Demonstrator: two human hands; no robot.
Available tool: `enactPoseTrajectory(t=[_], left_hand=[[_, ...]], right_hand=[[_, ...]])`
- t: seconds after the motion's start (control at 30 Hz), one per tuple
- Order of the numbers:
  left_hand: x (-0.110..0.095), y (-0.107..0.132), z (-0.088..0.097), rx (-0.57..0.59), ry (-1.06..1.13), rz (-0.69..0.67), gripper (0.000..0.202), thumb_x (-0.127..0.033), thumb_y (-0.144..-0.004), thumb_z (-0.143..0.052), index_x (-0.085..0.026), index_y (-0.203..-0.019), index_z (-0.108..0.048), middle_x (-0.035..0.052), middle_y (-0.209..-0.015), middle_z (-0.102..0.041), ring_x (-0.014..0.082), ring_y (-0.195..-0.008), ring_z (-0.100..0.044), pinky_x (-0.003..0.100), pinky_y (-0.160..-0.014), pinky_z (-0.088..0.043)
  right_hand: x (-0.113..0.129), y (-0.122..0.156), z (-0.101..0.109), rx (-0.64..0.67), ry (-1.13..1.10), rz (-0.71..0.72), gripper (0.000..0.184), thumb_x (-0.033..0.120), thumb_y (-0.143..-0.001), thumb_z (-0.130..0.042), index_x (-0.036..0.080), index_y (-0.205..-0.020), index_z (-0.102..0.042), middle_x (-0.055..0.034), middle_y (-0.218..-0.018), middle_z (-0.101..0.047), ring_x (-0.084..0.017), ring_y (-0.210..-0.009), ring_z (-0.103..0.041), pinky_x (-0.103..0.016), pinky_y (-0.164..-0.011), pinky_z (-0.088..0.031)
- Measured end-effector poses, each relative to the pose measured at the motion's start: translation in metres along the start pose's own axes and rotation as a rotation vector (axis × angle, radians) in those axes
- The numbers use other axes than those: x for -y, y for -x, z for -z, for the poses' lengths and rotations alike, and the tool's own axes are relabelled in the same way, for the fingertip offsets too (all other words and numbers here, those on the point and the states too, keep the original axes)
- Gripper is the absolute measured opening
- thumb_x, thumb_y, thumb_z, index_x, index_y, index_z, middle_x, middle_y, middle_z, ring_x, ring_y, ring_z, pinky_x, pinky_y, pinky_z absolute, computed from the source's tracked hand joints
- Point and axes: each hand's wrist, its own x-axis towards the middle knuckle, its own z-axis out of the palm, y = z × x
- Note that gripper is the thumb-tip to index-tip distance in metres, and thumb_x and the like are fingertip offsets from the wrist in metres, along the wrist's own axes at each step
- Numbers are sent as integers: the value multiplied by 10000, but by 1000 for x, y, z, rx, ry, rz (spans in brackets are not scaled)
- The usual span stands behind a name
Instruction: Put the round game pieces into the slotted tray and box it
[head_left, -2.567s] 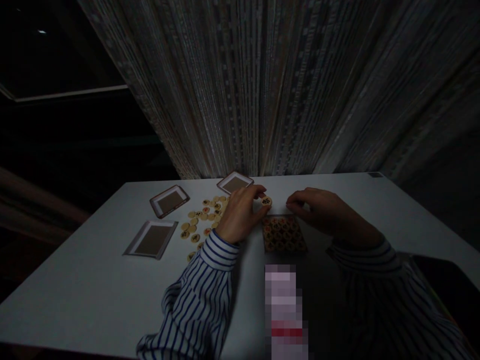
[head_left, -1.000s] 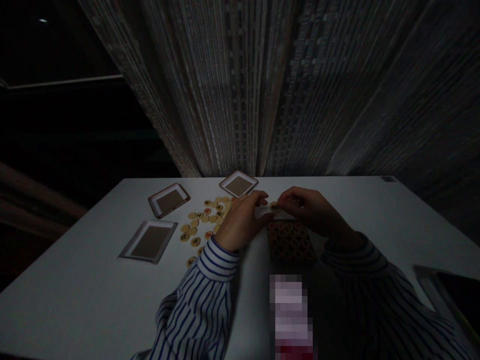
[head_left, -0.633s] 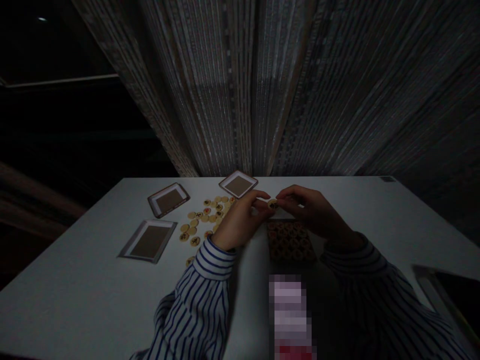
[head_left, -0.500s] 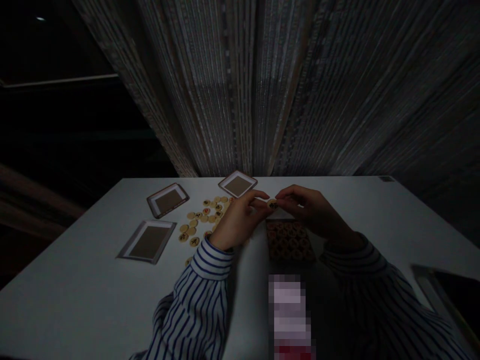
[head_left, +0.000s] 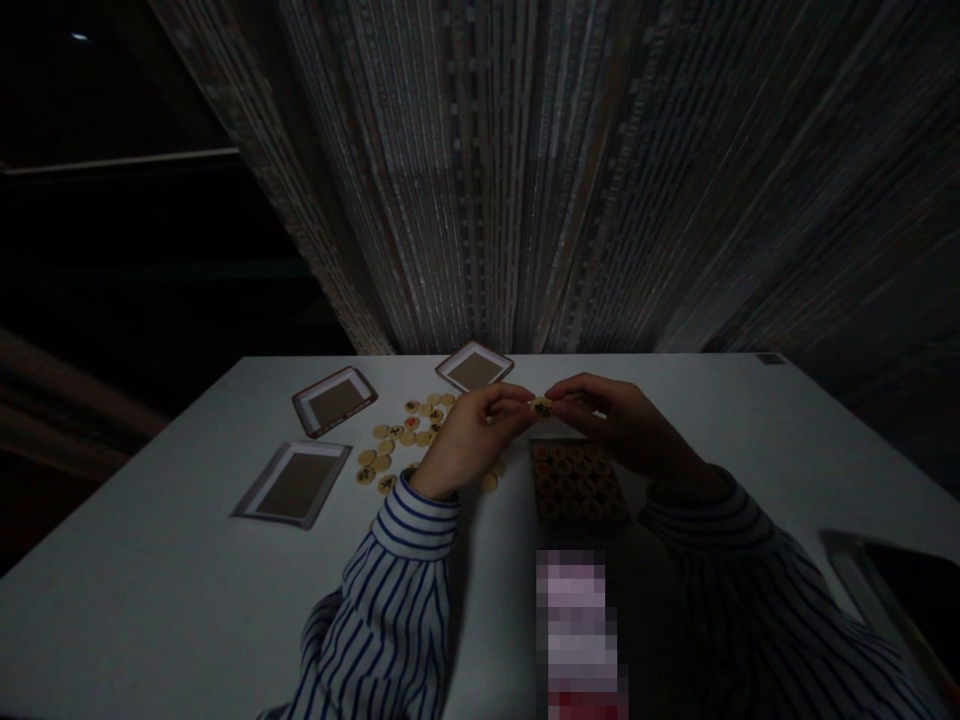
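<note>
Between the fingertips of my left hand (head_left: 472, 430) and my right hand (head_left: 611, 415) is a round Chinese chess piece (head_left: 541, 407) with a dark character on its face. Both hands pinch it from opposite sides, a little above the table. Just below my right hand sits a dark box (head_left: 579, 512) filled with rows of round pieces, some marked in red. Left of my left hand, loose chess pieces (head_left: 382, 463) lie scattered on the table, some with characters showing and some blank side up. My left hand and sleeve hide part of that group.
Two shallow trays (head_left: 298, 402) (head_left: 450, 358) rest toward the back of the white table (head_left: 165, 480). A greyish tray or lid (head_left: 259, 490) lies at the left. At the right edge is a dark flat object (head_left: 907, 590). A string curtain (head_left: 487, 180) hangs behind.
The held piece has turned slightly and shifted a little left. My left hand's fingers have closed nearer to it, and a few loose pieces now show beside my left wrist.
</note>
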Motion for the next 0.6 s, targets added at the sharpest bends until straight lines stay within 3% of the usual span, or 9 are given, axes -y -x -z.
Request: enactPoseTrajectory(t=[0.2, 0.37, 0.6], left_hand=[[-3, 2, 0, 19, -44, -15, 180, -208, -734, -621, -126, -893, -641, 51, -790, -693, 145, -741, -631, 259, -690, -485], [-1, 2, 1, -23, -46, 9, 216, -219, -727, -630, -123, -919, -650, 54, -800, -697, 132, -700, -617, 230, -625, -466], [5, 0, 2, -13, -2, 7, 231, -235, -724, -627, -132, -925, -673, 57, -836, -695, 127, -696, -602, 238, -645, -458]], right_hand=[[0, 0, 0, 9, 21, -22, 182, 321, -783, -558, 158, -815, -632, -34, -760, -671, -136, -670, -582, -255, -604, -456], [0, 1, 0, 30, 20, -1, 188, 329, -781, -565, 160, -835, -628, -34, -781, -671, -136, -680, -581, -256, -614, -457], [-3, 2, 0, 57, 49, 49, 236, 327, -819, -519, 160, -943, -630, -53, -880, -676, -145, -752, -593, -259, -644, -457]])
